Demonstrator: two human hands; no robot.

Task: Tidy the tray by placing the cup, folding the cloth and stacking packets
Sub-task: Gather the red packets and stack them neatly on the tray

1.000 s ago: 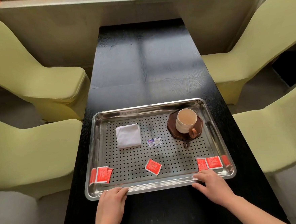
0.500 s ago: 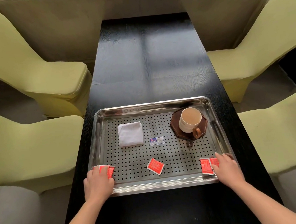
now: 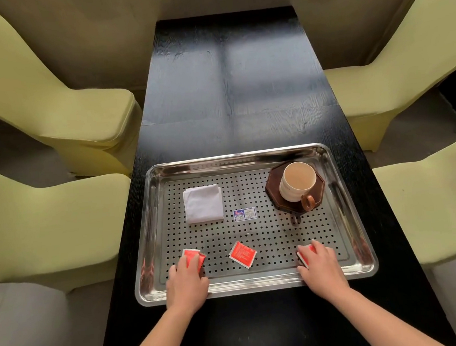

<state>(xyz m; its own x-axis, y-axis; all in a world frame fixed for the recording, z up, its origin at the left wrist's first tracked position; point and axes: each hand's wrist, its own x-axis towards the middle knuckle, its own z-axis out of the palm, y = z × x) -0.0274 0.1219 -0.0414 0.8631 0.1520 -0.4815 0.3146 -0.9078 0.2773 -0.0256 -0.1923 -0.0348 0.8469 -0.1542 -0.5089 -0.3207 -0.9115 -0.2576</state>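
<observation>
A steel perforated tray [image 3: 256, 283] lies on the black table. A cream cup [image 3: 297, 181] with a brown handle stands on a dark octagonal coaster [image 3: 274, 188] at the tray's back right. A folded white cloth [image 3: 203, 207] sits at the back left. One red packet [image 3: 242, 254] lies alone at the front middle. My left hand [image 3: 187, 281] lies over red packets [image 3: 193, 255] at the front left, fingers on them. My right hand [image 3: 321, 267] covers red packets [image 3: 305, 252] at the front right, fingers curled on them.
The black table [image 3: 242, 90] stretches away beyond the tray. Yellow-green chairs [image 3: 54, 104] flank it on both sides. A small blue-and-white sticker [image 3: 244, 214] is stuck to the tray floor near its middle.
Both hands moved from the tray's front rim onto the packets at the front corners, and those packets have shifted inward toward the middle.
</observation>
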